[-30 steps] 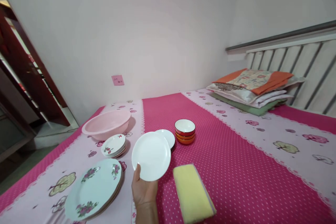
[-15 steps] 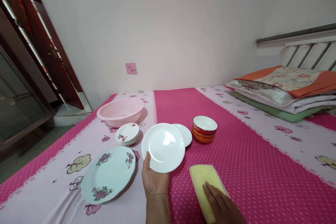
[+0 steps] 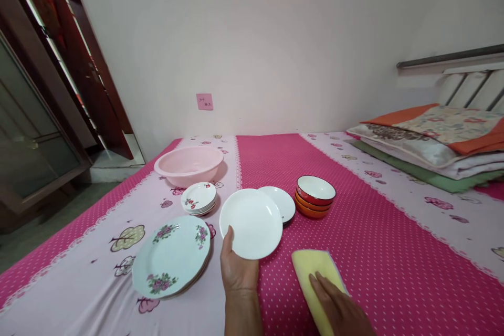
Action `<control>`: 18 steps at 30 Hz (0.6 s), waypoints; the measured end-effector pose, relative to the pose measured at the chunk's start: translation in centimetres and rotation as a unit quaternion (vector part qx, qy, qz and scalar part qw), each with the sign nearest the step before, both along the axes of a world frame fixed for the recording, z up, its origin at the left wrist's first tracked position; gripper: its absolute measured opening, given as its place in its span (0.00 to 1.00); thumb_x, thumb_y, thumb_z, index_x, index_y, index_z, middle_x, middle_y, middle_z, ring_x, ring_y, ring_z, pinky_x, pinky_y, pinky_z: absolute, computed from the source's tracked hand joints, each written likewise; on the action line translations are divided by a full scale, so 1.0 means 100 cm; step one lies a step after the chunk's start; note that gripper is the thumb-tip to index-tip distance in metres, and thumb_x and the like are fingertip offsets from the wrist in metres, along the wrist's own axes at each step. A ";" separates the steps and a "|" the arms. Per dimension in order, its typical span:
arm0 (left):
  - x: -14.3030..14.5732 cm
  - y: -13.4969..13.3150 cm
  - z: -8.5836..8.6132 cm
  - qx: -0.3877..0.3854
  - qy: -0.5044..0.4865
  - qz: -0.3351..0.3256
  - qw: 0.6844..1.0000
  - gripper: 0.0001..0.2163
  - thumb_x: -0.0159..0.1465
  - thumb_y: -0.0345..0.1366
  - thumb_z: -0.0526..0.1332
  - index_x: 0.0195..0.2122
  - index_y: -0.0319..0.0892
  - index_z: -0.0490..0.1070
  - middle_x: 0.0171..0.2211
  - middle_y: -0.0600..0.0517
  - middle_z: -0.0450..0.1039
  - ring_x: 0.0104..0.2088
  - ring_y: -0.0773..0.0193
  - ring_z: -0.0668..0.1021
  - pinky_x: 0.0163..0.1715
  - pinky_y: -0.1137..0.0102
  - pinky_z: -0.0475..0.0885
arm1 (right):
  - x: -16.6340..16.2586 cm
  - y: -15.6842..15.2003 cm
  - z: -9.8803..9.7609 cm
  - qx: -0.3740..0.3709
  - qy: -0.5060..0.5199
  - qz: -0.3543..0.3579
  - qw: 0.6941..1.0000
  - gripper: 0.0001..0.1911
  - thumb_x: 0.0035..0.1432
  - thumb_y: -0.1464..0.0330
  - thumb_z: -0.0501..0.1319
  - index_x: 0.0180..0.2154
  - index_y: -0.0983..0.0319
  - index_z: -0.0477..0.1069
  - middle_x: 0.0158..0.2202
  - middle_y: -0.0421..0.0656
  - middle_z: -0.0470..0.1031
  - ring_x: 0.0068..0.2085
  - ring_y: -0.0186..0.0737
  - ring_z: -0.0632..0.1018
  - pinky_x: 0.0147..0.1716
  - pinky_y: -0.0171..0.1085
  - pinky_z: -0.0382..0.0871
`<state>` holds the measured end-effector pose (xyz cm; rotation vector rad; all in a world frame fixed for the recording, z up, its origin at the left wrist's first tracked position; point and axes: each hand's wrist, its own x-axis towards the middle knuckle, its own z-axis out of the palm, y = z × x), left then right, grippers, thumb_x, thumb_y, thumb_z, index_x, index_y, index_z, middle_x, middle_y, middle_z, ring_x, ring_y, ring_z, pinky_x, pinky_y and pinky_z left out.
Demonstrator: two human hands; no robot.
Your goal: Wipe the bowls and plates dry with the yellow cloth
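Note:
My left hand (image 3: 240, 270) holds a round white plate (image 3: 252, 223) near its lower edge, thumb over the rim and the other fingers hidden beneath. The plate's face is tilted up toward me. Behind it, partly covered, lies a stack of white plates (image 3: 284, 203). At lower right, my right hand (image 3: 334, 296) has its fingers together over a folded yellow cloth (image 3: 313, 265); the thumb is hidden. Left of the held plate sit large flower-patterned plates (image 3: 177, 249) in a stack, with small flowered plates (image 3: 200, 195) stacked behind them.
Red and orange bowls (image 3: 315, 194) are stacked right of the white plates. A pink basin (image 3: 191, 164) stands at the back left. Folded bedding (image 3: 441, 142) lies at the right, on the pink patterned bedspread (image 3: 397, 252). A pink note (image 3: 205, 102) is on the wall.
The whole view has shifted slightly, so things appear farther right. My left hand keeps the white plate, and my right hand stays on the yellow cloth.

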<state>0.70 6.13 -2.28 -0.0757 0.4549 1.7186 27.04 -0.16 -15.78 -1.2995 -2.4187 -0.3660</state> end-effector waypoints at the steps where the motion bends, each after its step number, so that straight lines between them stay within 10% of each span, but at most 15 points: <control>1: 0.000 0.000 0.000 0.005 0.005 -0.003 1.000 0.21 0.71 0.39 0.59 0.65 0.45 0.72 0.61 0.44 0.77 0.64 0.47 0.75 0.63 0.51 0.72 | -0.003 0.000 0.000 0.006 -0.002 -0.010 1.000 0.40 0.58 0.76 0.57 0.72 0.63 0.58 0.68 0.54 0.70 0.64 0.57 0.76 0.56 0.49 0.78; 8: -0.005 -0.004 0.009 -0.020 0.001 -0.002 1.000 0.23 0.71 0.38 0.59 0.68 0.46 0.68 0.62 0.43 0.76 0.62 0.47 0.77 0.63 0.52 0.73 | 0.003 -0.011 0.022 -0.022 0.007 -0.027 0.999 0.40 0.51 0.82 0.52 0.67 0.69 0.66 0.61 0.53 0.78 0.57 0.48 0.82 0.54 0.41 0.79; 14: -0.003 -0.008 0.018 -0.025 -0.006 0.014 1.000 0.25 0.72 0.35 0.59 0.69 0.41 0.66 0.61 0.40 0.77 0.61 0.46 0.78 0.64 0.48 0.70 | -0.018 -0.023 0.042 -0.126 0.026 -0.076 0.989 0.31 0.57 0.66 0.64 0.62 0.69 0.73 0.60 0.60 0.77 0.57 0.64 0.81 0.55 0.54 0.79; 18: -0.002 -0.010 0.016 -0.021 -0.017 0.013 1.000 0.23 0.71 0.34 0.60 0.68 0.39 0.68 0.57 0.38 0.79 0.57 0.48 0.81 0.64 0.48 0.69 | -0.052 -0.007 0.061 -0.198 -0.006 -0.144 0.970 0.35 0.55 0.75 0.61 0.66 0.72 0.68 0.66 0.62 0.69 0.66 0.65 0.73 0.60 0.54 0.75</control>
